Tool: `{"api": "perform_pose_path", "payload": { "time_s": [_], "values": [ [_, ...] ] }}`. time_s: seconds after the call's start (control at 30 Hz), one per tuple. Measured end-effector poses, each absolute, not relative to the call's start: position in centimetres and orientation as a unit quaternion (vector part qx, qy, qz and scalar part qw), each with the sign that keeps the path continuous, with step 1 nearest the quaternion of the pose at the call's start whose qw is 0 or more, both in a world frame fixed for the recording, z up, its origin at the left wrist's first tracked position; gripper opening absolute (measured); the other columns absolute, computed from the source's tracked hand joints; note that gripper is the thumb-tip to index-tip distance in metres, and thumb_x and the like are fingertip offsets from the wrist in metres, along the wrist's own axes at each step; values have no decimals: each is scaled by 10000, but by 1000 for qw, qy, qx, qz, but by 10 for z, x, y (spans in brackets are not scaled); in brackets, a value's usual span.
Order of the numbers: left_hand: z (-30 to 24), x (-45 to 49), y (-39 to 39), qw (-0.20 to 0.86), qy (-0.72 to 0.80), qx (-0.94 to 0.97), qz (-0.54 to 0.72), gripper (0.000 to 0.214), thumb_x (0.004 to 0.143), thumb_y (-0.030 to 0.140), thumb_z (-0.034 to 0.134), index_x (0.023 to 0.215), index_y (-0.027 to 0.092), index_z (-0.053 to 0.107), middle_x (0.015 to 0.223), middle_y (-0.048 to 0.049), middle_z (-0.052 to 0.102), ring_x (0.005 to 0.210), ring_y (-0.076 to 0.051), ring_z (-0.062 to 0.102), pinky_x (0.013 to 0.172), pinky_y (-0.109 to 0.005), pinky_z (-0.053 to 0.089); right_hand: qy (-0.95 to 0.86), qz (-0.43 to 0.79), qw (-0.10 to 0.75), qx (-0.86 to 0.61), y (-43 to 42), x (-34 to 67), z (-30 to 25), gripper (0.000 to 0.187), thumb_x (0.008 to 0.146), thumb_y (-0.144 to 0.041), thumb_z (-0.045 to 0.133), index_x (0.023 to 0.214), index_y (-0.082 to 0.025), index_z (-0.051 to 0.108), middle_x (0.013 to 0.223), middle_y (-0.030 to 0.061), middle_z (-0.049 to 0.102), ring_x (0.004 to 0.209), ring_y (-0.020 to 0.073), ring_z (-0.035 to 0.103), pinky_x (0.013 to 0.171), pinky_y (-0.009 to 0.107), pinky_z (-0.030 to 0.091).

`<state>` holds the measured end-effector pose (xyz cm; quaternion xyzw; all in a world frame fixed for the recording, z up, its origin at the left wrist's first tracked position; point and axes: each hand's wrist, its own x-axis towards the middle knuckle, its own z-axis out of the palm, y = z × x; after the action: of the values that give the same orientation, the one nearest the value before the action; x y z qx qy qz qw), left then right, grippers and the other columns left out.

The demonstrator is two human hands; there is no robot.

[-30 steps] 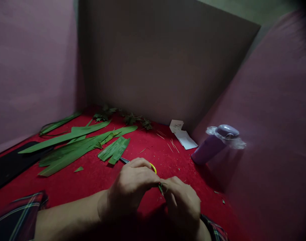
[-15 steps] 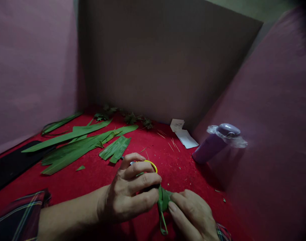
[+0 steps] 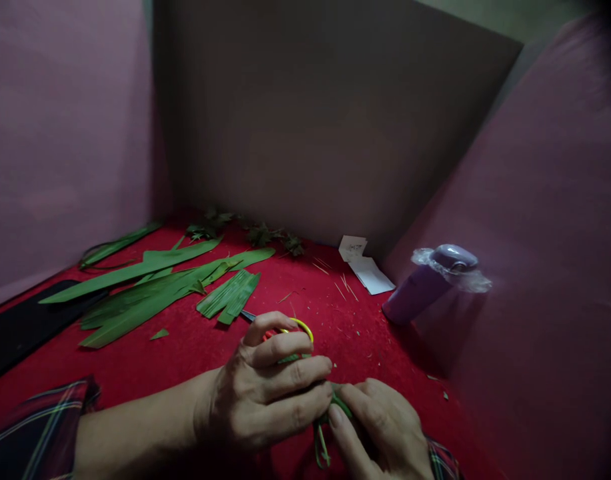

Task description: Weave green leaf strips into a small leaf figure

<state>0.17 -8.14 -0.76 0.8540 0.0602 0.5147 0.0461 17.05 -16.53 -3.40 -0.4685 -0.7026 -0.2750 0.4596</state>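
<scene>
My left hand (image 3: 280,393) is closed around one side of a small folded green leaf (image 3: 341,404), its fingers covering most of it. Pinching the leaf's other side is my right hand (image 3: 383,423), thumb and forefinger together. A thin looped strip (image 3: 321,447) hangs from the bottom of the fold. Just beyond my left fingers lie scissors (image 3: 309,327) with yellow and red handles, partly hidden by that hand. Their blade tip points toward a piece of cut, striped leaf (image 3: 228,298).
Long green leaves (image 3: 170,293) lie on the red cloth (image 3: 295,293), near a black flat object (image 3: 30,333). Leafy sprigs (image 3: 260,233) rest at the back. White paper cards (image 3: 370,275), thin sticks (image 3: 345,287) and a purple bottle (image 3: 418,290) with plastic wrap stand or lie rightward.
My left fingers have moved right over the folded leaf, hiding more of it. The two hands are closer together. More of the scissors shows.
</scene>
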Motion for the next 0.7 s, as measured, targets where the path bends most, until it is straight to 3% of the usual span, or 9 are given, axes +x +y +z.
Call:
{"api": "perform_pose_path", "payload": {
  "time_s": [0.13, 0.33, 0.53, 0.7],
  "values": [
    [-7, 1, -81, 8, 34, 844, 535, 254, 897, 155, 392, 914, 207, 640, 872, -30, 716, 880, -160, 565, 942, -386, 349, -767, -317, 423, -365, -161, 174, -31, 98, 849, -158, 518, 841, -230, 583, 747, 30, 711, 653, 170, 646, 599, 310, 501],
    [5, 1, -69, -43, -23, 858, 511, 192, 852, 138, 459, 839, 146, 650, 858, -27, 704, 848, -160, 532, 877, -356, 361, -756, -304, 420, -399, -161, 175, -31, 116, 856, -137, 511, 911, -183, 603, 757, 72, 700, 666, 188, 649, 613, 339, 503],
    [0, 10, -64, 45, -26, 864, 501, 120, 818, 126, 511, 850, 120, 626, 841, -47, 697, 814, -166, 516, 824, -368, 366, -797, -237, 432, -350, -149, 178, -22, 215, 815, -63, 507, 999, -148, 578, 579, 30, 622, 461, 122, 497, 442, 243, 373],
    [-10, 14, -65, 224, 57, 852, 469, 105, 778, 103, 539, 779, 143, 635, 700, -39, 652, 772, -163, 514, 746, -338, 385, -766, -143, 475, -408, -139, 178, -31, 152, 848, -74, 462, 855, -193, 556, 532, -19, 541, 462, 121, 478, 482, 255, 370]
  ]
}}
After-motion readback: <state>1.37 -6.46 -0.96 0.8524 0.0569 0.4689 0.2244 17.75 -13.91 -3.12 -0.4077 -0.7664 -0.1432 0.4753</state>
